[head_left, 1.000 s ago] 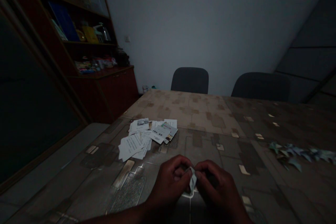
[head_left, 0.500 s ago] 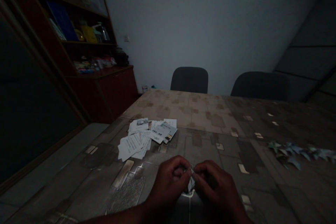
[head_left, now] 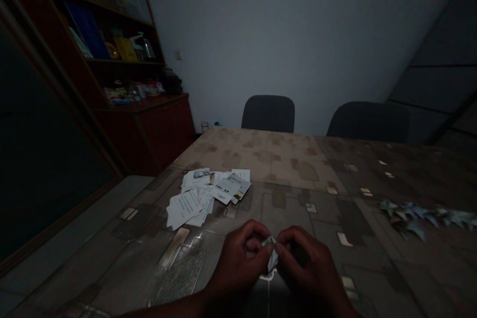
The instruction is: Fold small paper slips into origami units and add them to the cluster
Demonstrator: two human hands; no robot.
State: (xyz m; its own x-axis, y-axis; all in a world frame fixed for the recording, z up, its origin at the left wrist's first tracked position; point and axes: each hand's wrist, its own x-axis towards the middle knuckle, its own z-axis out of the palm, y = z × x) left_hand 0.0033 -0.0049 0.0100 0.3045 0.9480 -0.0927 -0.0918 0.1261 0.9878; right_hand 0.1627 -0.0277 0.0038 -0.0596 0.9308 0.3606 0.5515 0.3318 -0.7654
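Note:
A small folded piece of printed paper (head_left: pixel 272 253) sits pinched between both my hands, low in the middle of the view, just above the table (head_left: pixel 290 174). My left hand (head_left: pixel 240 263) has its fingers curled closed on the paper's left side. My right hand (head_left: pixel 311 268) is closed on its right side, fingertips meeting those of the left. Most of the paper is hidden by my fingers. The room is dim.
A loose pile of white printed paper slips (head_left: pixel 206 194) lies on the table to the left. A row of folded paper shapes (head_left: pixel 425 216) lies at the right. Two dark chairs (head_left: pixel 268 113) stand at the far edge. A wooden shelf unit (head_left: pixel 122 69) fills the left.
My hands have stayed together on the folded paper, with only small finger movements. The view has shifted very slightly.

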